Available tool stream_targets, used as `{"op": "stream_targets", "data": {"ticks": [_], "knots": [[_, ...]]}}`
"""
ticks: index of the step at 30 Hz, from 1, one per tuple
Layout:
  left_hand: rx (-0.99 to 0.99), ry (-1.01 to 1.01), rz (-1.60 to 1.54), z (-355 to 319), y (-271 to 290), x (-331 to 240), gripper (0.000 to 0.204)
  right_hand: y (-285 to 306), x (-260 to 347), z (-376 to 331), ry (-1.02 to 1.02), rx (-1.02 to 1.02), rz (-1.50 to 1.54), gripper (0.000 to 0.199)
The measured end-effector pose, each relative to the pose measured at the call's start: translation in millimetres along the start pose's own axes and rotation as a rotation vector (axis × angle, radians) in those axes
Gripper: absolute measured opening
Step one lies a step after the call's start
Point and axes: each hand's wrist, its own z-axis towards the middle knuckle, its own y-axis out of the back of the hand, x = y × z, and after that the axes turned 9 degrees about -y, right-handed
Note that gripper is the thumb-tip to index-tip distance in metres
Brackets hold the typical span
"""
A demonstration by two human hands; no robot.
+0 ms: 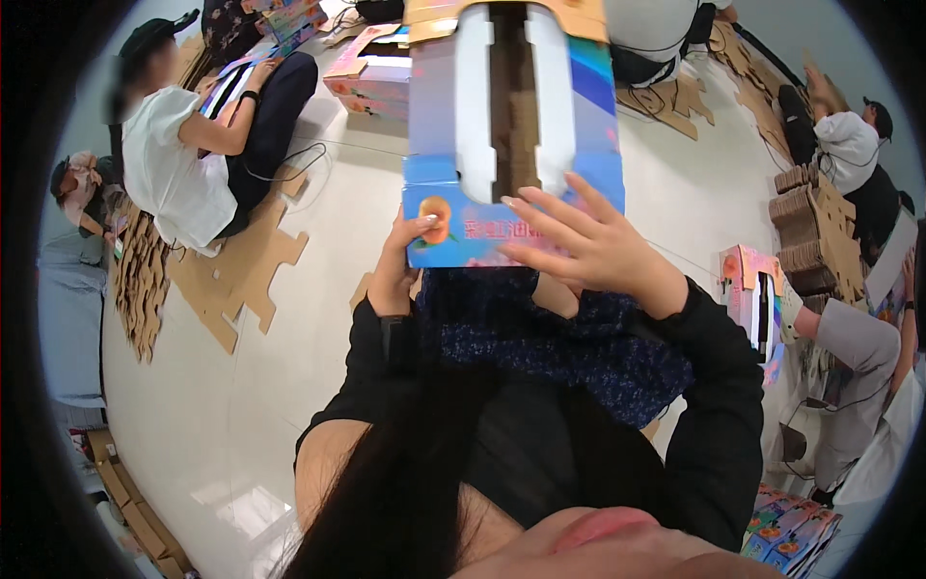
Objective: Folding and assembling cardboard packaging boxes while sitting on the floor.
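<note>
Your hair point(386, 482) hung below box point(439, 125); left hand point(394, 268) clamped on its corner, right hand point(603, 246) splayed over front. Looked light, stiffish; edges seemed safest hold.

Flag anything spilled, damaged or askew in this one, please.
Nothing looks spilled or damaged: the box in the left hand shows no obvious tear. Slightly untidy are the brown cardboard, lying askew on the floor at left, and the dark cord looping loosely near it beside a seated person.
</note>
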Motion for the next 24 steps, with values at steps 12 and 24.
{"op": "stream_targets", "data": {"ticks": [12, 24], "knots": [[-0.082, -0.189, -0.321, 104, 4, 2, 0.052, -15, 15, -193, -1.191, -0.134, -0.083, 0.048], [-0.238, -0.242, -0.182, 262, 7, 17, 0.052, -47, 20, -265, -1.793, -0.214, -0.048, 0.043]]}}
